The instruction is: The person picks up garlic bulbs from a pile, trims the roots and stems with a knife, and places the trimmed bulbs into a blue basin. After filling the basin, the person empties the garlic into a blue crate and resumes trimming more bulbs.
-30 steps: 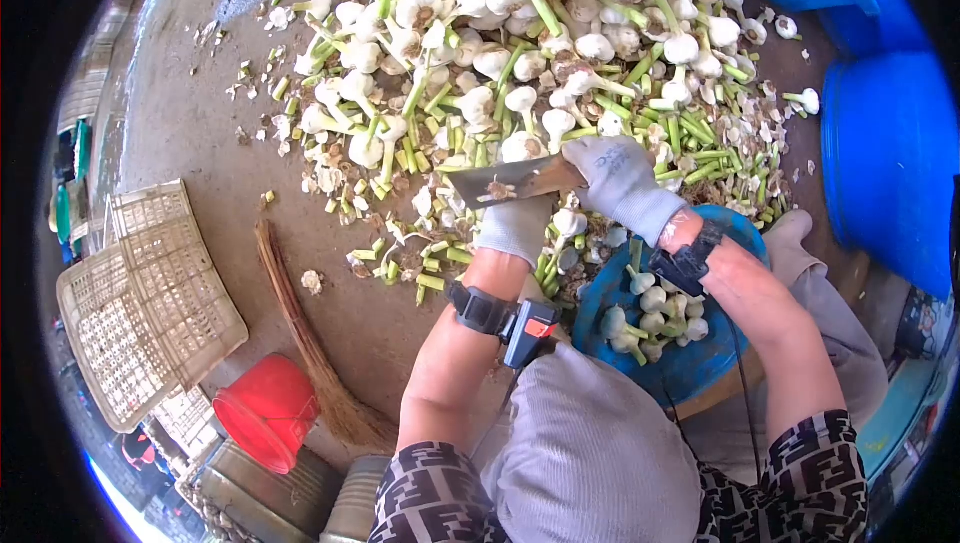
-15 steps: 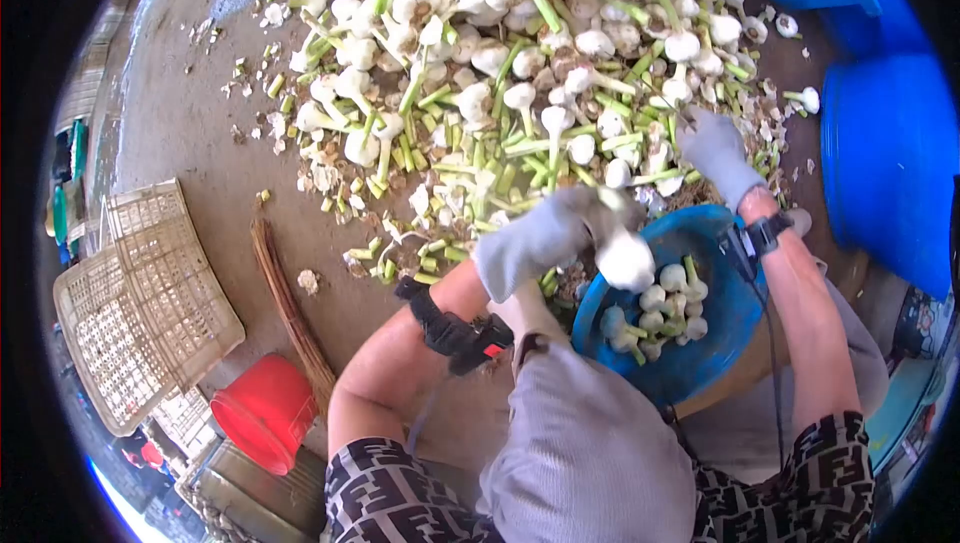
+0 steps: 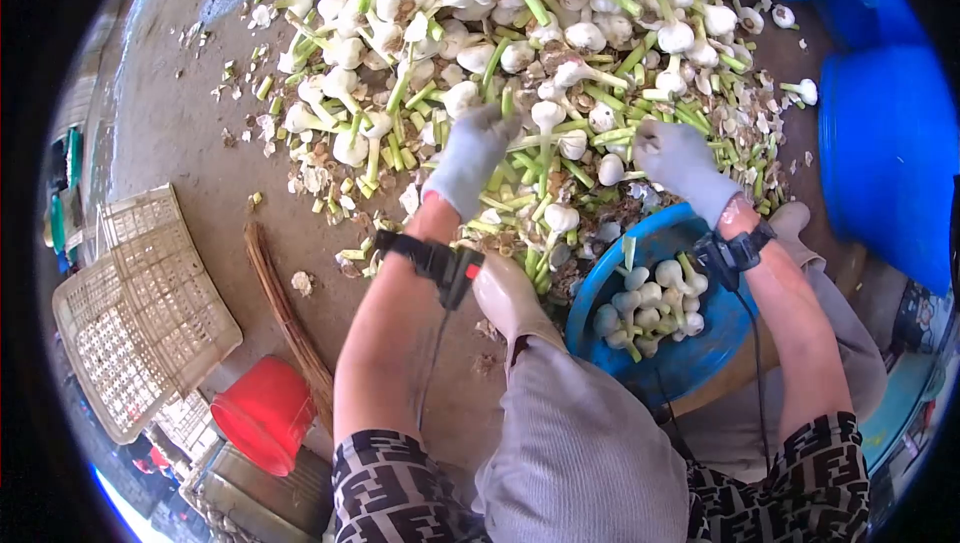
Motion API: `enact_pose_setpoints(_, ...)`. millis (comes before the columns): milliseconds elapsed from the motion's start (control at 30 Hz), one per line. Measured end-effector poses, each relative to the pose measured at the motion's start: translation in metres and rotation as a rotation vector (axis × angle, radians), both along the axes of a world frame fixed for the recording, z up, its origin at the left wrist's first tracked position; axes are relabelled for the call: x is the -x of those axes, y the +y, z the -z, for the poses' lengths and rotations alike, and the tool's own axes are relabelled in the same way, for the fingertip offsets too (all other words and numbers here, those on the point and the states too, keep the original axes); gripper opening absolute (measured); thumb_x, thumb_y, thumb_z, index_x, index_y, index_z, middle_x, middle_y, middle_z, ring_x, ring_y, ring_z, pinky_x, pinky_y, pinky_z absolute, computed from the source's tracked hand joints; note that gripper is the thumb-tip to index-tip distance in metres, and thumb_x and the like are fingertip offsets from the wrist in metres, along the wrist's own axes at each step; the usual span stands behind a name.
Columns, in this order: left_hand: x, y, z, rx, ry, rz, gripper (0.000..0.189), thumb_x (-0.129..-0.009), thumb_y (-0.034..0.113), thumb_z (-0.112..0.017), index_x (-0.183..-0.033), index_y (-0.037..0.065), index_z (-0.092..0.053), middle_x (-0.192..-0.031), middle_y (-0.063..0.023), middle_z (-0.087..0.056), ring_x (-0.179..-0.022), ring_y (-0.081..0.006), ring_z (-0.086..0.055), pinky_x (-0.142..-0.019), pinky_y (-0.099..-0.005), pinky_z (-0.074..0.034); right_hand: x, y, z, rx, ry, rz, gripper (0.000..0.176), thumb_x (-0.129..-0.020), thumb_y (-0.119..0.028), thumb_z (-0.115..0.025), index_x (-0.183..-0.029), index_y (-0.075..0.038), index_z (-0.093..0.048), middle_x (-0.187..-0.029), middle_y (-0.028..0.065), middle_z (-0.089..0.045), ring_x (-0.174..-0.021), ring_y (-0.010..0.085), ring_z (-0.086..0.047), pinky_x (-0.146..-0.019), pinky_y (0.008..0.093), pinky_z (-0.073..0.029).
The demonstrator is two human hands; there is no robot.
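My left hand (image 3: 468, 155), in a pale grey glove, is at the heap of garlic (image 3: 590, 38), with its fingers curled. A garlic bulb (image 3: 462, 98) lies right against its far side, and a green stem shows by the fingertips. Whatever is in those fingers is hidden. My right hand (image 3: 685, 165), gloved too, is closed in a fist at the heap's near right side; its contents are out of sight. Below it a blue basin (image 3: 725, 343) stands between my legs with several trimmed garlic bulbs (image 3: 650, 298) inside.
Cut stems and peel (image 3: 375, 158) litter the floor around the heap. On the left are plastic crates (image 3: 140, 313), a red bucket (image 3: 265, 413) and a bundle of twigs (image 3: 285, 313). A large blue tub (image 3: 885, 158) stands at the right.
My left hand has gone from above the basin, where it held a garlic bulb, forward and left to the heap. More bulbs lie in the basin. My right hand has shifted slightly left.
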State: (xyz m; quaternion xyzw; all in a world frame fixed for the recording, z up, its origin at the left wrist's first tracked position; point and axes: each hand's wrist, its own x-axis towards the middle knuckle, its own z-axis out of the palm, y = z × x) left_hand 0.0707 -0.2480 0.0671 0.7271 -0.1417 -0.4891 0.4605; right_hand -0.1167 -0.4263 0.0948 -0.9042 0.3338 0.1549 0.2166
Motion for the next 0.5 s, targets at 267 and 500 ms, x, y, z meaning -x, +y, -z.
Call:
enact_pose_setpoints(267, 0.043, 0.022, -0.016, 0.003, -0.087, 0.035, 0.026, -0.089, 0.018, -0.051, -0.095, -0.005, -0.062, -0.082, -0.0029, -0.063, -0.068, -0.0072, -0.056, -0.061, -0.0178, -0.045, -0.04, 0.031, -0.01, -0.071, 0.173, -0.297, 0.023, -0.076, -0.028, -0.053, -0.089, -0.012, -0.062, -0.084, 0.0139, -0.064, -0.08, 0.0316, -0.062, -0.074, 0.0398, -0.049)
enact_pose_setpoints(500, 0.052, 0.03, 0.048, 0.403, 1.086, -0.74, 0.031, -0.089, 0.037, -0.049, -0.084, 0.007, -0.055, -0.069, -0.0067, -0.056, -0.054, -0.0156, -0.053, -0.046, -0.0211, -0.041, -0.002, -0.002, 0.008, 0.129, 0.107, 0.005, 0.019, -0.077, -0.022, -0.049, -0.086, -0.012, -0.062, -0.083, 0.0143, -0.064, -0.078, 0.0335, -0.061, -0.072, 0.0424, -0.049)
